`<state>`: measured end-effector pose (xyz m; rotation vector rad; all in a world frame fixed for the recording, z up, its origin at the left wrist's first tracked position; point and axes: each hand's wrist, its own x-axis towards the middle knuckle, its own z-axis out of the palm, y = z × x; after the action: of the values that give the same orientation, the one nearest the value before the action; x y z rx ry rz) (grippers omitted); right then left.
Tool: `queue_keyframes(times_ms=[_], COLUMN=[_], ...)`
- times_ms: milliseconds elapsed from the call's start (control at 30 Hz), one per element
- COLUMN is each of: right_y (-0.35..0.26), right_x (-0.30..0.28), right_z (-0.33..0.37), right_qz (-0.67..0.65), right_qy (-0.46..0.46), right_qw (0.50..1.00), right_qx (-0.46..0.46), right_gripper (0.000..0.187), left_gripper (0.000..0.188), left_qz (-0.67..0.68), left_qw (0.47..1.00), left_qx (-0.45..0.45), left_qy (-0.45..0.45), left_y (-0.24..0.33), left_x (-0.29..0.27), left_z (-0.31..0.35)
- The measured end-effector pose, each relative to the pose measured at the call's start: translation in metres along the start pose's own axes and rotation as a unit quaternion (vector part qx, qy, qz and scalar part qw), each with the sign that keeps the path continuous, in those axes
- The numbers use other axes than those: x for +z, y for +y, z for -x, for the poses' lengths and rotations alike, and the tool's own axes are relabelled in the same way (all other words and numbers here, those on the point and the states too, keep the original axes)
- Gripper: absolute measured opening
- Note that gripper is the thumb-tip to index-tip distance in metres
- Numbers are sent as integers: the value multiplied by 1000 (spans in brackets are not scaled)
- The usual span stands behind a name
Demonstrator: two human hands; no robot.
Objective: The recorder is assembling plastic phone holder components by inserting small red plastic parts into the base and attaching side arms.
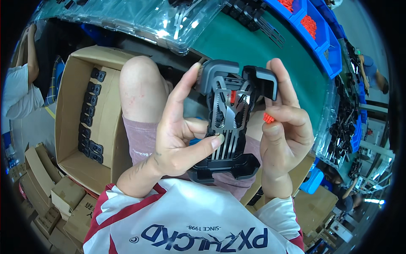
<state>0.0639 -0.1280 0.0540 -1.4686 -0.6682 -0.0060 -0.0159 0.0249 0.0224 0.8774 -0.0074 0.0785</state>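
My left hand (177, 146) grips a black clamp holder, which looks like a phone holder (230, 142), in front of my lap. Its open face shows a shaped metal plate, toothed racks and long metal strips, and a red part (233, 97) sits in the upper middle. My left thumb presses on the metal strips. Between thumb and forefinger my right hand (289, 133) pinches a small red toothed piece (268, 118), apart from the mechanism. Its raised fingers reach behind the holder's upper right jaw; whether they touch it is hard to see.
A cardboard box (69, 146) at my left holds several black parts (90, 146). Ahead is a green worktop (226, 46) with bagged black parts. Blue bins (333, 61) at the upper right contain red pieces (308, 26). Another person (21, 91) sits at the far left.
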Motion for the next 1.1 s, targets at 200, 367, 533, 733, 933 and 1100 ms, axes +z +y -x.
queue_keyframes(times_ms=[200, 367, 533, 733, 933, 1100], right_y=[-9, -18, -18, -23, -27, -29], right_x=[-2, -3, -3, 0, -1, -2], right_z=[1, -15, -18, -17, -17, -17], right_qz=[113, 345, 348, 347, 367, 383], right_qy=[-4, -120, -196, -185, -186, -202], right_qw=[993, 914, 890, 903, 901, 890], right_qx=[-25, -175, -219, -173, -140, -142], right_gripper=[11, 10, 12, 15, 14, 15], left_gripper=[93, 92, 92, 91, 94, 97], left_qz=[34, -35, -38, -68, -91, -115], left_qw=[999, 996, 995, 995, 994, 991], left_qx=[-21, 34, 70, 42, 42, 58], left_qy=[-1, -72, -65, -67, -39, -37], left_y=[2, -4, -8, -3, -5, -7], left_x=[6, -2, 1, 1, 5, 5], left_z=[2, 5, 6, 8, 11, 10])
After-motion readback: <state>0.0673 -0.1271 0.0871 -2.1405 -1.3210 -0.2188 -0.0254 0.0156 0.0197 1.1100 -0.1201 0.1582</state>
